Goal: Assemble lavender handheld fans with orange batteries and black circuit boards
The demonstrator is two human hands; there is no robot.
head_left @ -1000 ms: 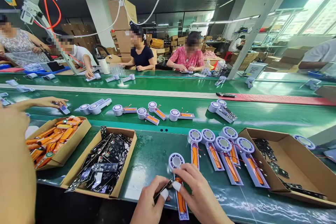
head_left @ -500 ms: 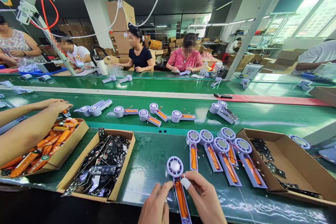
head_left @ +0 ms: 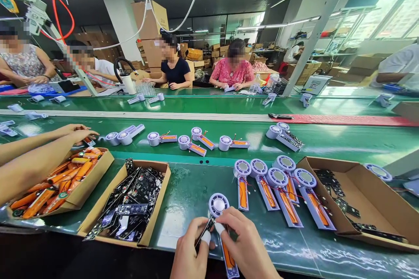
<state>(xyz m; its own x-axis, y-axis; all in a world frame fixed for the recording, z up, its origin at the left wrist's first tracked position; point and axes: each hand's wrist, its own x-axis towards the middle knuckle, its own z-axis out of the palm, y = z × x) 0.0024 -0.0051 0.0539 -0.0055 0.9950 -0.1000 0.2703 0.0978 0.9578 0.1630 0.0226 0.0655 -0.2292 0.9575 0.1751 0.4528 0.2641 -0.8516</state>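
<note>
Pinching a circuit board (head_left: 207, 227), the left hand (head_left: 190, 250) was nearly closed; the right hand (head_left: 245, 239) bunched its fingers at the board's far end, its grip unclear; the fan (head_left: 218, 204) lay on the near worktop (head_left: 183, 196), left of five others; the board was up in the fingers, outside the handle (head_left: 233, 273).

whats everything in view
boxes: three, brown, near side
batteries: many, orange, left box
circuit boards: many, black, middle box
near fan: one, lilac, bottom centre
grouped fans: five, lilac, centre right
belt fans: several, lilac, on green belt
strip: one, red, right
tool: one, black, by strip
people: several, mixed clothing, across belt
co-worker's arms: two, bare, far left
held board: one, black, bottom centre
left hand: one, white-tipped, bottom centre
right hand: one, white-tipped, bottom centre
</note>
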